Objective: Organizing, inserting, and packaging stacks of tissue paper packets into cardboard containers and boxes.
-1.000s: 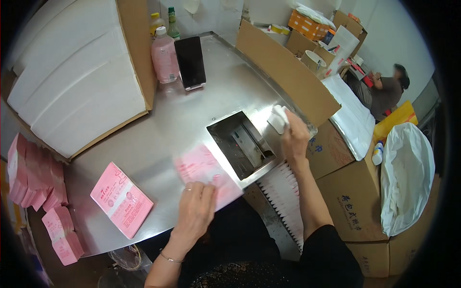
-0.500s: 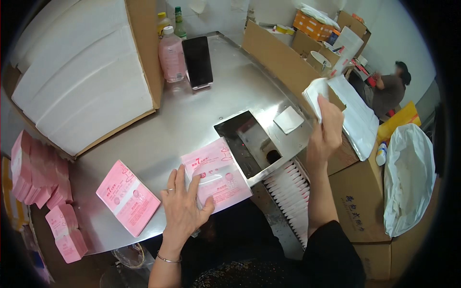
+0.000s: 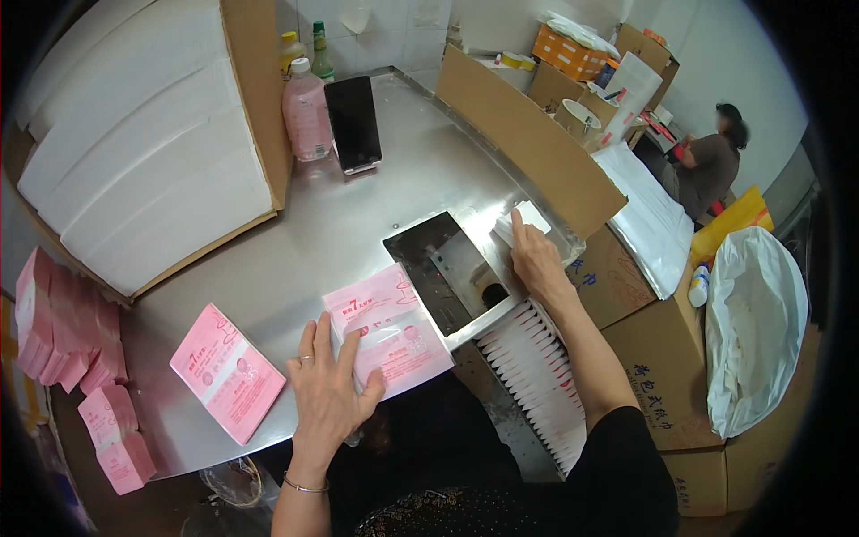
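Observation:
My left hand (image 3: 333, 383) lies with fingers spread on the left edge of a flat pink printed plastic bag (image 3: 407, 345) with a clear band across it. To its left a stack of similar pink bags (image 3: 224, 376) rests on the metal table (image 3: 313, 233). At the right, my right hand (image 3: 544, 268) is closed on a small pad of folded white tissues (image 3: 531, 215), low over the table's right edge. Its index finger stretches along the pad, and its other fingers are partly hidden. Between the hands is a dark rectangular opening (image 3: 438, 268) in the tabletop.
Filled pink packs (image 3: 67, 322) are piled at the far left. A carton of white sheets (image 3: 152, 152) stands behind. A phone (image 3: 354, 125) leans by a pink bottle (image 3: 307, 112). Below right, white tissue packs (image 3: 537, 380) stand in a row beside cartons (image 3: 662, 376). A person (image 3: 711, 161) sits farther back.
My right hand has come down and to the left with the white tissues, from above the carton flap to the table's right edge. My left hand stays on the pink bag.

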`<state>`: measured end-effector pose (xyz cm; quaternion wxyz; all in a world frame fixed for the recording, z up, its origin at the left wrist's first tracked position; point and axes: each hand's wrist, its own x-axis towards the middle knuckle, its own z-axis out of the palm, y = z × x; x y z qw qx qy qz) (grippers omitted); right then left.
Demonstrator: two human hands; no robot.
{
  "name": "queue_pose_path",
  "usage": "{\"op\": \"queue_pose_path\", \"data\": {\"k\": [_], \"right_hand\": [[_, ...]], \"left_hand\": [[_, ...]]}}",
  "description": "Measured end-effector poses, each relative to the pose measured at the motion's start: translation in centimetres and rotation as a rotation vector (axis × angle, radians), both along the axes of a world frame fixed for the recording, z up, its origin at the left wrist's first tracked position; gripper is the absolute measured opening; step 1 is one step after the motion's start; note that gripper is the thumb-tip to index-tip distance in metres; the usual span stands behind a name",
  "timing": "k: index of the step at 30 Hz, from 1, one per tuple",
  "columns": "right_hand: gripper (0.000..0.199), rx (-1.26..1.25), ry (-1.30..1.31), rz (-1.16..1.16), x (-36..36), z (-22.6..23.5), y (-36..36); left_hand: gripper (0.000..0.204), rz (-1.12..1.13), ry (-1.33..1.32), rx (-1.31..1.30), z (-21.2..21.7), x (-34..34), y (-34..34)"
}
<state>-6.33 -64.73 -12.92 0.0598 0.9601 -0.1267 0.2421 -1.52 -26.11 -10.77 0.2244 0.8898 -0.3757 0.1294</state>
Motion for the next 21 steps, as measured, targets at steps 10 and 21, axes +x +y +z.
{"op": "queue_pose_path", "data": {"k": [10, 21], "right_hand": [[0.014, 0.112, -0.193, -0.006, 0.4, 1.1, 0.5], [0.040, 0.027, -0.432, 0.010, -0.2, 1.1, 1.9]], "left_hand": [[0.054, -0.006, -0.002, 0.024, 0.2, 0.0, 0.0], [0.053, -0.023, -0.031, 0.064, 0.0, -0.1, -0.3]]}}
